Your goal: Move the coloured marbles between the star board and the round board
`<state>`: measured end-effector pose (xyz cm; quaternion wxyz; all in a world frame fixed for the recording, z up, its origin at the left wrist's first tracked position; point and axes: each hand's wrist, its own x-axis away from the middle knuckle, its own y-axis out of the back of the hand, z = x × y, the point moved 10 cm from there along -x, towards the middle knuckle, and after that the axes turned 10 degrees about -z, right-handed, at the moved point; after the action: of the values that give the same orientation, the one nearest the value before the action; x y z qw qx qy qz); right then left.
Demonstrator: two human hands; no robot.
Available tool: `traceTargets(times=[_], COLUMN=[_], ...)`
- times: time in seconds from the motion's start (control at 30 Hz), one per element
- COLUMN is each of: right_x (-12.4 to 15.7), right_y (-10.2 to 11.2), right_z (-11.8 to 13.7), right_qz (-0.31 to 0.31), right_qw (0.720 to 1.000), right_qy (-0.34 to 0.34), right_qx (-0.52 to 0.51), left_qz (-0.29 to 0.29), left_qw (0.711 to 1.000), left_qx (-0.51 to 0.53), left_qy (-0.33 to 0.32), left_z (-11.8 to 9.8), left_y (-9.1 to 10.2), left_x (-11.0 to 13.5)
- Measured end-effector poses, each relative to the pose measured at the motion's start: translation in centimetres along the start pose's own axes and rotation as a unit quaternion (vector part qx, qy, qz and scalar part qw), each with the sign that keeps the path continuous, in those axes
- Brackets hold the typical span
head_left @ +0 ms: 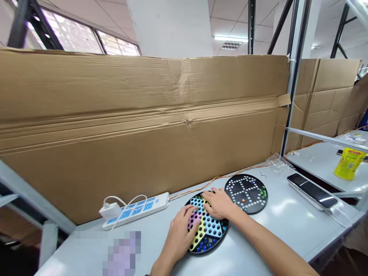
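Note:
My left hand [179,234] and my right hand [218,203] both lie on a round black Chinese checkers board [207,247] with a star of pastel blue, pink and yellow points. The hands cover much of the star, and neither shows anything held. Dark blue marbles [205,247] sit in the board's near point. Just beyond my right hand lies a second round black board [247,193] with rings of white dots. It carries green marbles [263,193] at its right side and one orange marble [243,200].
A tall cardboard sheet [143,130] walls the far edge of the grey table [276,226]. A white power strip [135,211] with a plugged-in charger lies left of the boards, and a blurred object [122,255] lies near. A black-topped device [312,193] and coloured wires [218,181] lie close by.

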<state>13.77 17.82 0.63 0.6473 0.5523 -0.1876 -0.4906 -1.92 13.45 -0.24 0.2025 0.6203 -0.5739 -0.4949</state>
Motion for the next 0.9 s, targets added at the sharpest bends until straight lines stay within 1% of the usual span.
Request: traceTargets(times=[0.07, 0.17, 0.3, 0.4, 0.6, 0.8, 0.9], right_x=[0.2, 0.4, -0.1, -0.8, -2.0, -1.6, -0.8], right_y=[0.1, 0.1, -0.2, -0.8, -1.8, -0.6, 1.3], right_z=[-0.3, -0.2, 0.8, 1.8, 3.0, 3.0, 1.6], right_qz=[0.006, 0.015, 0.002, -0.01, 0.008, -0.001, -0.04], right_qw=[1.0, 1.0, 0.999, 0.998, 0.998, 0.998, 0.998], right_qy=[-0.007, -0.009, -0.01, -0.01, -0.006, -0.01, -0.032], right_qx=[0.006, 0.019, 0.047, 0.065, 0.067, 0.062, 0.025], left_qz=[-0.013, -0.012, -0.002, -0.007, -0.004, -0.019, -0.026], left_qw=[1.0, 1.0, 1.0, 1.0, 1.0, 1.0, 1.0], left_qx=[0.0, 0.005, 0.014, 0.017, 0.022, 0.012, 0.003], left_qy=[0.0, 0.002, 0.002, 0.001, -0.001, -0.005, -0.011], left_z=[-0.1, -0.2, -0.2, -0.2, -0.2, 0.1, 0.0], left_y=[0.5, 0.5, 0.1, 0.0, -0.1, 0.1, 0.2], left_x=[-0.2, -0.3, -0.4, -0.4, -0.5, -0.5, -0.4])
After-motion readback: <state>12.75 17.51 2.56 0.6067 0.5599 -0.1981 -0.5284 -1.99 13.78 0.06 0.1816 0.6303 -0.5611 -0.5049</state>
